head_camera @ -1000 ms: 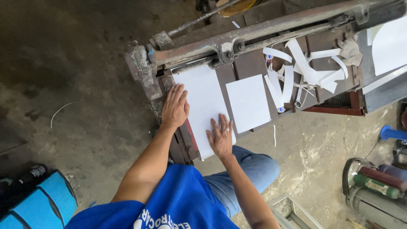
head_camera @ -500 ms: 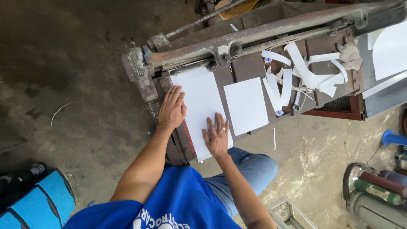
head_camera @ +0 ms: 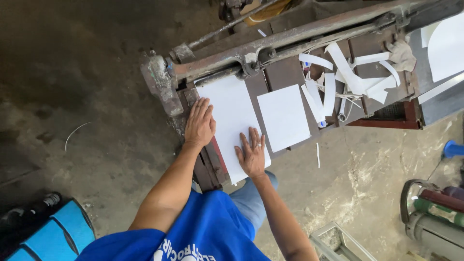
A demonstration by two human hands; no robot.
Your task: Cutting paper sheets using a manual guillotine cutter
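Note:
A long white sheet (head_camera: 232, 116) lies on the bed of an old metal cutting machine (head_camera: 159, 82), its far end under the blade bar. My left hand (head_camera: 199, 123) rests flat on the sheet's left edge and the machine's side rail. Flat on the sheet's near right part lies my right hand (head_camera: 251, 153), fingers spread, a ring on one finger. Neither hand grips anything.
A smaller white sheet (head_camera: 283, 117) lies to the right on the bed, then a heap of white offcut strips (head_camera: 348, 82). More white sheets (head_camera: 447, 46) sit far right. A blue bag (head_camera: 53, 237) is at lower left, green cylinders (head_camera: 435, 212) at lower right.
Both hands stay pressed flat on the long sheet. The right hand has shifted slightly towards the sheet's near edge; the view has drifted a little.

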